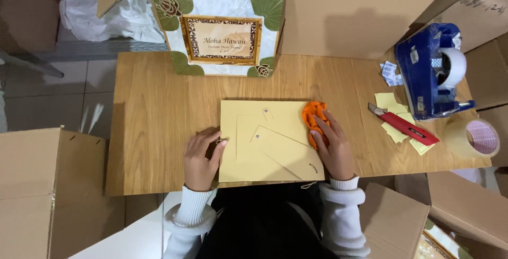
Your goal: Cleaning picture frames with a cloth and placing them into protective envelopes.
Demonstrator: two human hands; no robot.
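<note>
A: Looking down on the wooden bench (159, 132) now, and in the middle lies the flat tan cardboard backing board with a folding easel stand (264, 142). The left hand (201, 161) presses its left edge, fingers curled down flat on it, no closed grip on anything.

B: And the right hand (333, 148)?

A: It lies over a crumpled orange cloth (313, 118) at the board's right edge. Fingers are spread across it, pressing rather than clenching. Judging by that, the board is being wiped, and the cloth sits at the upper right, so I'd say most of the surface is left to cover.

B: Is the frame itself done?

A: A white photo frame with green leaf corners and a brown patterned inner border (222, 36) stands upright at the back of the bench, well apart from the board. So the two pieces aren't joined yet, as far as I can see.

B: Boxes?

A: An open brown cardboard box (32, 185) stands at the left, its inside hidden. Another open carton (455, 222) at lower right shows the corner of something framed. White wrapping paper (100, 12) is bunched behind the frame.

B: Tools?

A: A red utility knife (405, 125) lies on yellow paper slips (394, 116), a blue tape dispenser (431, 71) stands just behind them, and a loose roll of clear tape (476, 137) sits at the far right. Neither hand touches any of these.
</note>
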